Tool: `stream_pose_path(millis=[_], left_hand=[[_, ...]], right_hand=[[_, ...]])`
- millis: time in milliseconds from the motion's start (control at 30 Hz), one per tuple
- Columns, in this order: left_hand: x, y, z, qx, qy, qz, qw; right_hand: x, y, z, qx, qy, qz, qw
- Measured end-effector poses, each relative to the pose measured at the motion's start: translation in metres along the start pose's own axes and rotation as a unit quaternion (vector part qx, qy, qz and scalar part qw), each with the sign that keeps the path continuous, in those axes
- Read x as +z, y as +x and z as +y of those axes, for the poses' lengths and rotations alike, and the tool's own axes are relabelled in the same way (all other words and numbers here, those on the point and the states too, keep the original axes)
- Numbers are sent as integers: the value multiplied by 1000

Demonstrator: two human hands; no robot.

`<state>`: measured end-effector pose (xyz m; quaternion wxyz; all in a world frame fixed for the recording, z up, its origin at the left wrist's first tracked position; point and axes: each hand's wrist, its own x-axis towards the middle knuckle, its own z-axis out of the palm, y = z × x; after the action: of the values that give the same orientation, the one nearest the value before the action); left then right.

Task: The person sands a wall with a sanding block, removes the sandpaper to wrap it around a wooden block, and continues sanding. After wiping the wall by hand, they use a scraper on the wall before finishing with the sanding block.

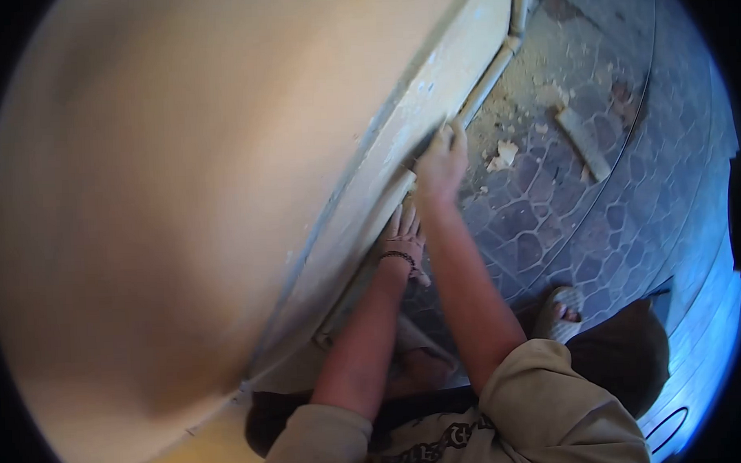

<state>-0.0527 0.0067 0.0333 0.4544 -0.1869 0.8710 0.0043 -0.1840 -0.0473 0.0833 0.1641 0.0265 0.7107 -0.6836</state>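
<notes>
My left hand (403, 237), with a dark bracelet at its wrist, lies with fingers stretched out along the foot of the wall. Its fingertips reach the lower end of a pale strip-like piece (398, 191) leaning along the wall base. Just beyond it, my right hand (442, 164) is closed in a fist-like grip, at the near end of the visible pale pipe (488, 82). Whether those fingers hold the pipe or some small thing hidden inside them, I cannot make out.
The beige wall (181, 173) with its worn lower band (431, 86) rises on the left. Broken pale flakes (505, 155) and a long pale block (583, 144) lie on the stone-patterned floor (541, 201). A thin dark cable (621, 157) crosses it. My sandaled foot (563, 314) stands at the lower right.
</notes>
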Motion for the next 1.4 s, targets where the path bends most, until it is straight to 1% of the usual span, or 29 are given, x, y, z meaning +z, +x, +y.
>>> stream_pose_path(millis=[33, 67, 133, 167, 267, 300, 400, 433, 500, 600, 667, 700, 767, 800, 900, 1000, 1033, 1100, 1133, 1167, 1200, 1267, 1300, 1367, 1400], left_hand=[[2, -1, 2, -13, 28, 29, 999], [-9, -5, 0, -9, 16, 32, 999], [-30, -22, -3, 1, -7, 23, 1000], [-25, -21, -1, -5, -1, 39, 999], [-29, -23, 7, -31, 14, 48, 998], [-34, -24, 8, -35, 7, 57, 998], [-41, -37, 19, -54, -67, 134, 987], [-35, -38, 24, -55, -130, 212, 967], [-17, -40, 32, -56, -239, 362, 899], [-23, -65, 29, -88, -338, 452, 821], [-41, -90, 24, -133, -363, 407, 828], [-44, -101, 21, -156, -374, 384, 829], [-38, -117, 13, -146, -365, 412, 822], [-36, -125, 9, -141, -360, 428, 817], [-35, -160, 5, -138, -325, 392, 849], [-52, -209, 5, -170, -267, 349, 882], [-62, -228, 3, -175, -257, 335, 889], [-82, -258, -2, -172, -231, 317, 904], [-87, -265, 1, -197, -258, 373, 869], [-91, -268, 3, -210, -283, 428, 832], [-98, -267, 2, -215, -309, 481, 792], [-113, -259, 8, -163, -306, 600, 720], [-118, -256, 13, -141, -311, 655, 674], [-137, -249, 21, -73, -293, 708, 639], [-142, -245, 25, -59, -287, 719, 631]], right_hand=[[-23, 15, 1, 196, 123, 18, 973], [-37, 23, -5, 385, 236, 32, 892], [-51, 18, -38, 363, 247, 37, 898], [-58, 16, -56, 357, 251, 43, 899], [-63, 22, -99, 352, 297, -146, 876], [-60, 29, -106, 340, 281, -167, 882], [-60, 51, -115, 353, 328, -192, 855], [-64, 56, -114, 367, 365, -224, 826], [-66, 52, -105, 379, 475, -300, 735], [-64, 24, -105, 392, 613, -384, 569], [-61, 0, -115, 412, 670, -420, 454], [-59, -10, -119, 418, 679, -434, 420], [-55, -29, -127, 427, 697, -461, 346], [-54, -38, -129, 435, 703, -460, 323], [-54, -65, -139, 460, 717, -461, 250], [-60, -92, -152, 485, 716, -443, 235], [-60, -98, -152, 472, 708, -475, 226], [-68, -106, -160, 491, 661, -485, 295], [-71, -103, -165, 487, 642, -489, 335], [-76, -98, -166, 478, 631, -494, 360], [-80, -92, -170, 465, 602, -496, 418], [-95, -83, -176, 435, 531, -484, 542], [-100, -79, -176, 418, 502, -478, 588], [-100, -70, -165, 361, 488, -502, 616], [-104, -70, -156, 339, 480, -511, 628]])
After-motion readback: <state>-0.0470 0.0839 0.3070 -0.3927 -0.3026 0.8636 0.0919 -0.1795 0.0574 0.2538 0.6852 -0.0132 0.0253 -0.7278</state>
